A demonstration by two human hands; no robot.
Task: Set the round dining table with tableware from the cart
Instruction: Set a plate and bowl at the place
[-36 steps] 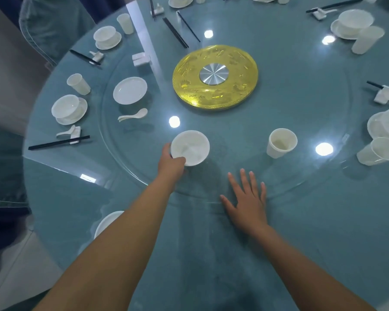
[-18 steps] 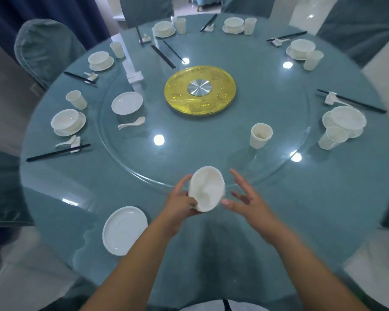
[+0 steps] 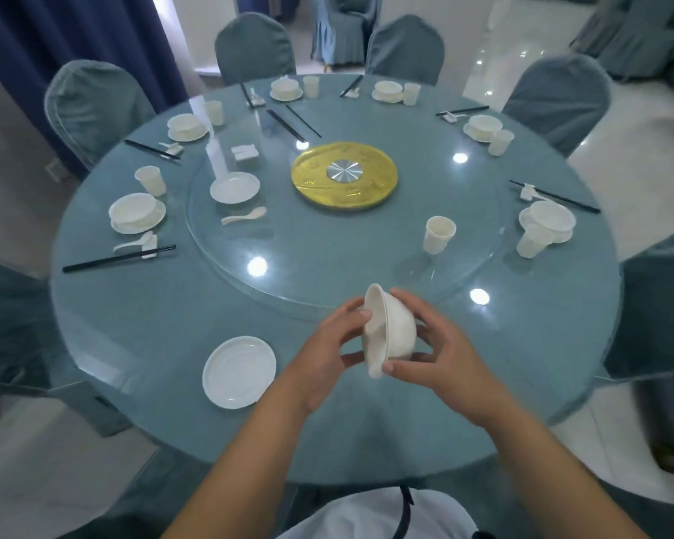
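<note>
A white bowl (image 3: 393, 332) is held on its side above the near part of the round table (image 3: 164, 305), its mouth facing left. My left hand (image 3: 327, 355) grips its rim from the left. My right hand (image 3: 440, 355) cups its outside from the right, thumb at the lower rim. An empty white plate (image 3: 239, 371) lies on the table to the left of my hands. On the glass turntable (image 3: 327, 258) stand a white cup (image 3: 438, 234), another plate (image 3: 234, 187) and a spoon (image 3: 246, 215).
Several set places with bowl, cup, spoon and black chopsticks ring the table edge, such as one at the left (image 3: 137, 212) and one at the right (image 3: 547, 223). A gold disc (image 3: 345, 175) marks the centre. Covered chairs (image 3: 94, 107) surround the table.
My left hand lifted the bowl off the turntable and drew it toward me. My right hand left the glass and took hold of the bowl, which tipped onto its side.
</note>
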